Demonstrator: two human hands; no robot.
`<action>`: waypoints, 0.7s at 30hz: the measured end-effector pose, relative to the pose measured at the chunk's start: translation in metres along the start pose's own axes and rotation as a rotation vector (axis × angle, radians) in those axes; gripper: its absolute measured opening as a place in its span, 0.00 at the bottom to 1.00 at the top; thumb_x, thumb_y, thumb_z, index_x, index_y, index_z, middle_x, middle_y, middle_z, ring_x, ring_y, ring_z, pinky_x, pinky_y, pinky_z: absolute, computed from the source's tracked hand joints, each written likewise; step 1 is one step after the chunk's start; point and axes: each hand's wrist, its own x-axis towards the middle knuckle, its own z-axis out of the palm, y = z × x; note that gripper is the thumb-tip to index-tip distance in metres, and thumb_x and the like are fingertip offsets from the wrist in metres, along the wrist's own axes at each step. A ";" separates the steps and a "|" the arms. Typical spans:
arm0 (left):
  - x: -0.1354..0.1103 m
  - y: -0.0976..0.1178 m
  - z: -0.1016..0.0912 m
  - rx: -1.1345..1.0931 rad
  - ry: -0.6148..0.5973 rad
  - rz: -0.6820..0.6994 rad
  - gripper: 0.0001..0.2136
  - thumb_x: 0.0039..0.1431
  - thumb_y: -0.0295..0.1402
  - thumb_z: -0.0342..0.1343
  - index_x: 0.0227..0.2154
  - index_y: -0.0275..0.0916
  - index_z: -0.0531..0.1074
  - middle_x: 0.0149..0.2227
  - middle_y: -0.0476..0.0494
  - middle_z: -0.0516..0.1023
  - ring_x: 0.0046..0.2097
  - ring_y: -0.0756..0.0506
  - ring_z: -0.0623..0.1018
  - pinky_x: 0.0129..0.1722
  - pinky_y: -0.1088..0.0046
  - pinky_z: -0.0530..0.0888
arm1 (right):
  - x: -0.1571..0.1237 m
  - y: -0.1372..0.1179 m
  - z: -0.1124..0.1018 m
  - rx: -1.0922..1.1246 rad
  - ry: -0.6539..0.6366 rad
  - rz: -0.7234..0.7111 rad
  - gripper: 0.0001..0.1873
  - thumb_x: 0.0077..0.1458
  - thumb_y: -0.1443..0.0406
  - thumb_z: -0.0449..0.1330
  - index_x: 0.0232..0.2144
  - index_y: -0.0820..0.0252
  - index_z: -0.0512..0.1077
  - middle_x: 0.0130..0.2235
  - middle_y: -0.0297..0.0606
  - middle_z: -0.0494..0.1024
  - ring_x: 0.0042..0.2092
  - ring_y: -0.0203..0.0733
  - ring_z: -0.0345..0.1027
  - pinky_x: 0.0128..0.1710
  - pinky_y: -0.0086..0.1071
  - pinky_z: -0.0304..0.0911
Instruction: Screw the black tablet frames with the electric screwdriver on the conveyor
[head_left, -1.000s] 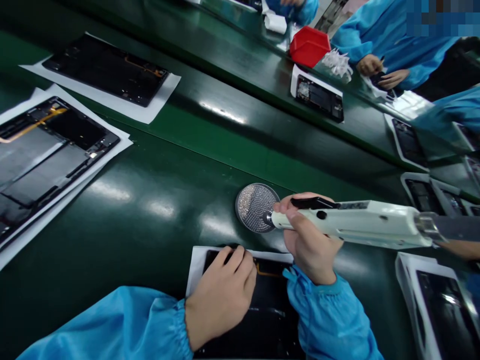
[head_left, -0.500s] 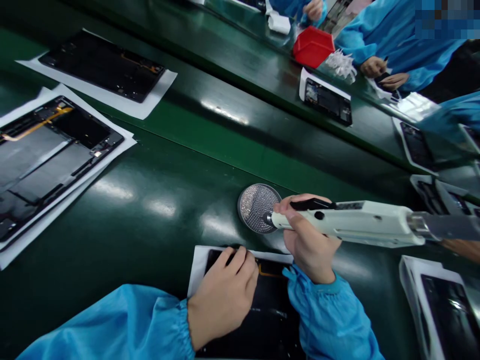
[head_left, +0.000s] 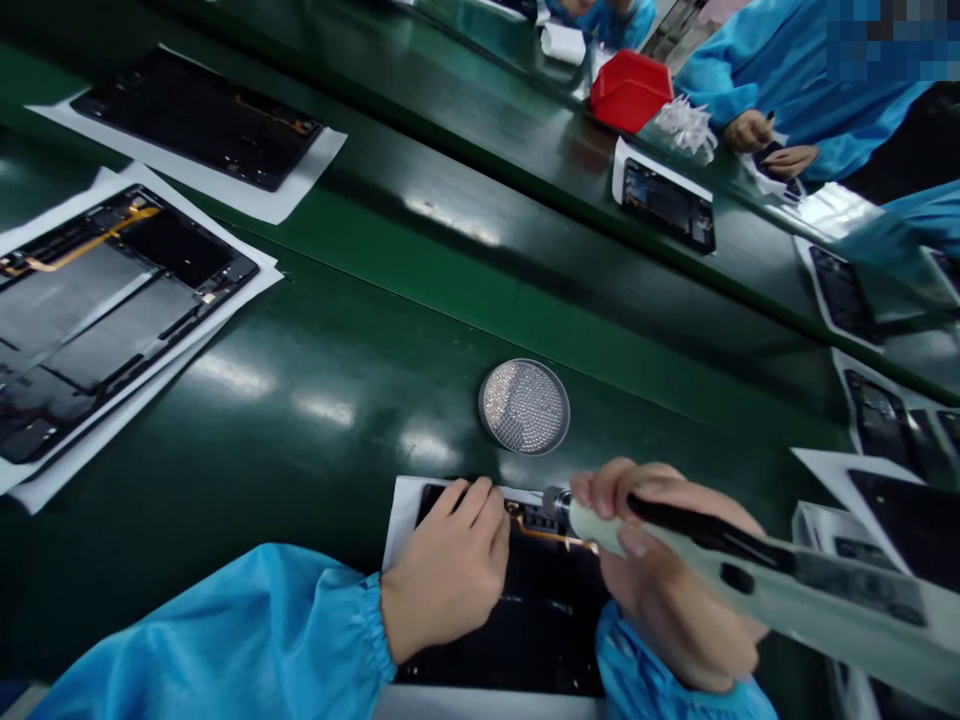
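In the head view my right hand [head_left: 675, 570] is wrapped round a pale electric screwdriver [head_left: 840, 605] with a black lever. Its metal tip is over the upper edge of a dark opened tablet [head_left: 517, 635]; whether it touches is too small to tell. My left hand [head_left: 450, 570] lies on the tablet's upper left part, fingers extended side by side and slightly bent; its thumb is hidden. White sheeting [head_left: 405, 510] lies under the tablet. Just beyond it stands a round screw dish [head_left: 526, 407] with small bright pieces gathered at its left side.
On the left, another opened tablet [head_left: 97, 300] rests on white sheets, with a further tablet [head_left: 202, 115] behind. More devices [head_left: 907, 525] are stacked at right. Across the bench are a red bin [head_left: 631, 90] and a co-worker's hands [head_left: 772, 145].
My right hand has brought the screwdriver from the screw dish back toward me, over the tablet's upper edge. My left hand stays on the tablet. Another device on white sheeting now shows on the right-hand stack.
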 end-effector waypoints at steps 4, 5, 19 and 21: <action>0.000 0.000 0.002 -0.017 0.050 -0.016 0.15 0.63 0.28 0.52 0.47 0.24 0.77 0.51 0.29 0.77 0.54 0.32 0.74 0.57 0.55 0.67 | -0.021 0.008 -0.002 -0.035 -0.039 0.031 0.14 0.56 0.73 0.62 0.43 0.54 0.76 0.32 0.36 0.72 0.35 0.41 0.67 0.38 0.44 0.69; 0.000 0.000 0.002 -0.018 0.059 -0.015 0.15 0.63 0.28 0.52 0.46 0.24 0.77 0.51 0.29 0.77 0.54 0.32 0.75 0.57 0.55 0.67 | -0.023 0.012 -0.002 -0.036 -0.044 0.038 0.14 0.56 0.73 0.62 0.44 0.54 0.76 0.33 0.36 0.72 0.35 0.41 0.67 0.38 0.45 0.69; 0.005 -0.001 0.000 0.014 0.068 -0.005 0.15 0.64 0.26 0.50 0.46 0.23 0.77 0.48 0.28 0.78 0.52 0.33 0.76 0.55 0.56 0.69 | -0.025 0.031 -0.008 -0.053 -0.082 0.080 0.14 0.58 0.74 0.60 0.44 0.55 0.75 0.36 0.36 0.73 0.38 0.42 0.69 0.40 0.43 0.67; 0.005 0.000 -0.001 0.018 0.061 -0.008 0.15 0.64 0.26 0.50 0.46 0.23 0.77 0.49 0.28 0.77 0.53 0.33 0.76 0.55 0.56 0.69 | -0.024 0.031 -0.007 -0.055 -0.086 0.077 0.14 0.58 0.74 0.60 0.44 0.55 0.75 0.36 0.36 0.73 0.39 0.42 0.70 0.40 0.43 0.67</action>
